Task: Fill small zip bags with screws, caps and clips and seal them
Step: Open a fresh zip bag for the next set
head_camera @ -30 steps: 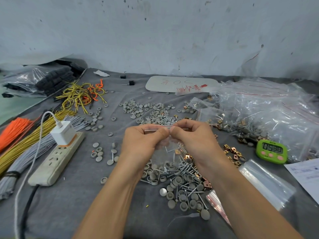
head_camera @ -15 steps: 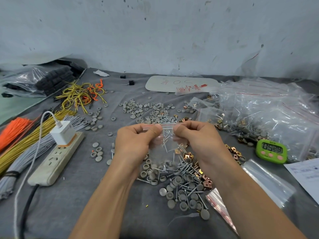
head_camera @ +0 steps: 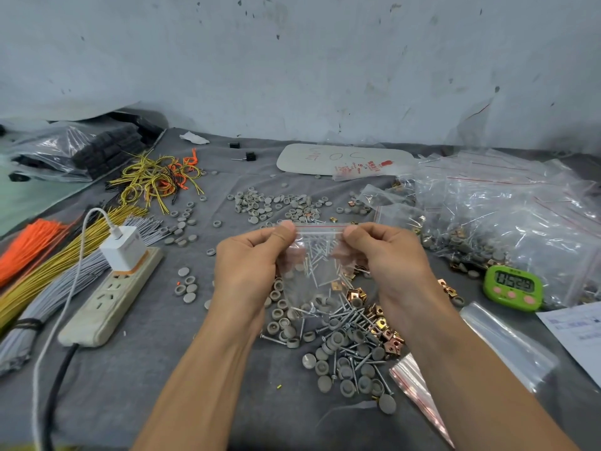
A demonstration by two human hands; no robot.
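Two bare forearms reach in from the near edge over a table [head_camera: 156, 379] covered in grey cloth. At the near right, a fan of empty zip bags [head_camera: 418, 385] with red strips lies flat. It is just beside a loose pile of round grey caps [head_camera: 325, 384], silver screws [head_camera: 361, 359] and copper-coloured clips [head_camera: 388, 341].

Above the far side of this pile, in the middle of the scene, both hands hold up a small clear zip bag [head_camera: 317, 271]. The left hand [head_camera: 250, 265] pinches the bag's top left corner between thumb and curled fingers. The right hand [head_camera: 387, 258] pinches the top right corner the same way. The red-lined zip strip stretches straight between the two thumbs; it is unclear whether it is fully sealed. Screws and a few caps show inside the bag.

To the left lies a cream power strip [head_camera: 110, 297] with a white charger [head_camera: 125, 247] plugged in. Further left are bundles of orange, yellow and grey wire [head_camera: 48, 271]. To the right stands a green digital timer [head_camera: 513, 288], with a sheet of paper [head_camera: 579, 333] near it.

Beyond the timer, a heap of filled clear bags [head_camera: 520, 216] rises at the far right. More caps are scattered across the middle distance. Farther back lie loose loops of yellow and orange wire [head_camera: 156, 180] and a white board [head_camera: 325, 157] with handwriting. A stained pale wall [head_camera: 292, 60] stands behind them.
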